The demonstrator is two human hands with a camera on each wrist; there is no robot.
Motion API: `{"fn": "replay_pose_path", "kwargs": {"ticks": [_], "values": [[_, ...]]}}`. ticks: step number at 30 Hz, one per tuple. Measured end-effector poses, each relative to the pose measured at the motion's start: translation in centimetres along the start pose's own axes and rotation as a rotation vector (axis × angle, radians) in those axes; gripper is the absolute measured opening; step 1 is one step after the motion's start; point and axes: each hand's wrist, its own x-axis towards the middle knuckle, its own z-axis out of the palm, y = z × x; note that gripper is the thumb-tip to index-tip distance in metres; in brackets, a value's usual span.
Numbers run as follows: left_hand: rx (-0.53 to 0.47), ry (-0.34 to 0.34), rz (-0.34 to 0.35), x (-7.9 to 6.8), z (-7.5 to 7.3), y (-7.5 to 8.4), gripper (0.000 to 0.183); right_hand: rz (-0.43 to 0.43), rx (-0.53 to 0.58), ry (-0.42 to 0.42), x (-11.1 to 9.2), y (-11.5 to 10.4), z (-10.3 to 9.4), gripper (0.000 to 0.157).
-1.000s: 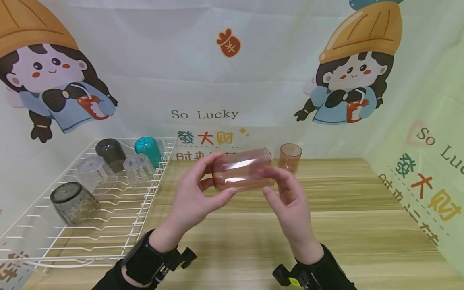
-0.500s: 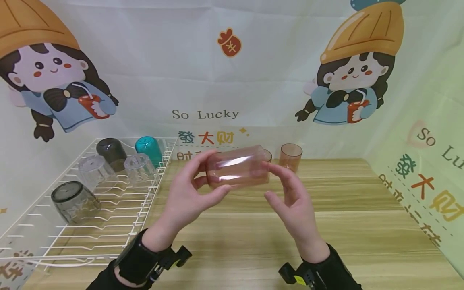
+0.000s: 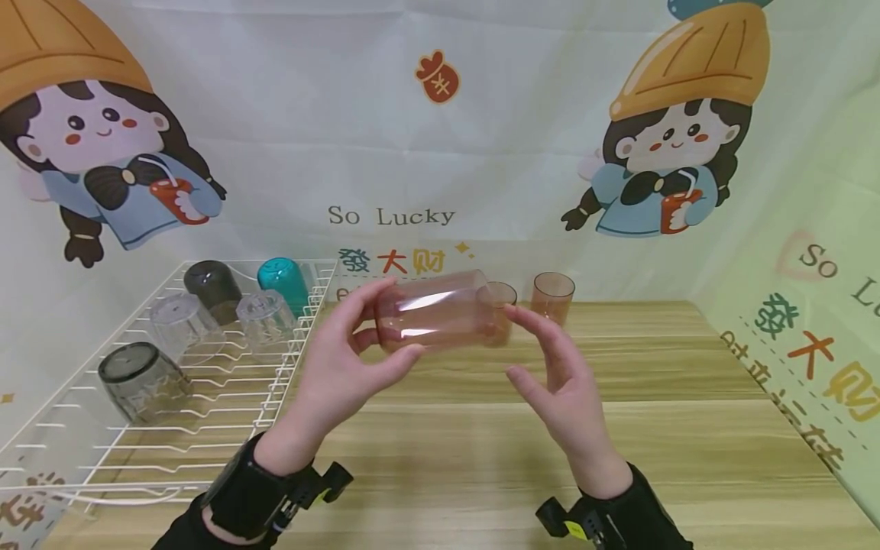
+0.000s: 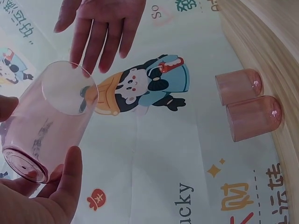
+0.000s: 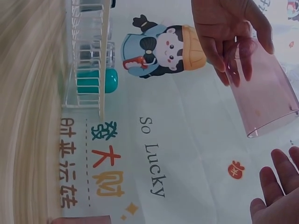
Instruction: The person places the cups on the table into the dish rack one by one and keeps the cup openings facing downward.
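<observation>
My left hand (image 3: 344, 367) holds the pink cup (image 3: 433, 309) on its side above the table (image 3: 660, 397), thumb and fingers curled round its base end. My right hand (image 3: 557, 382) is spread wide at its 3 o'clock; the left wrist view shows a gap between those fingers (image 4: 100, 42) and the rim. Two more pink cups (image 4: 247, 109) stand at 1 o'clock, the wire rack (image 3: 227, 397) at 9.

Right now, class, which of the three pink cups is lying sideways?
The pink cup gripped in the left hand, held in the air. The other two stand upright on the table.

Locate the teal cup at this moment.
In the head view, the teal cup sits upside down at the far right corner of the white rack on the left, beside a dark cup.
</observation>
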Motion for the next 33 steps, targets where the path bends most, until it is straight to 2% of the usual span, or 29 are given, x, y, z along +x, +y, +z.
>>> {"fn": "replay_pose_path", "kwargs": {"ticks": [8, 16, 27, 33], "values": [[0.037, 0.025, -0.019, -0.1, -0.9, -0.1, 0.07, -0.01, -0.014, 0.001, 0.0, 0.3, -0.3, 0.057], [0.07, 0.045, -0.049, -0.3, -1.7, 0.3, 0.068, 0.025, -0.041, 0.006, -0.1, 0.4, -0.7, 0.058], [0.126, 0.078, -0.015, -0.5, -3.5, 0.7, 0.07, 0.074, -0.094, 0.008, -0.3, 1.1, -1.6, 0.06], [0.207, 0.104, 0.011, -0.4, -4.9, 1.3, 0.071, 0.095, -0.129, 0.004, -0.2, 1.4, -1.9, 0.059]]}}
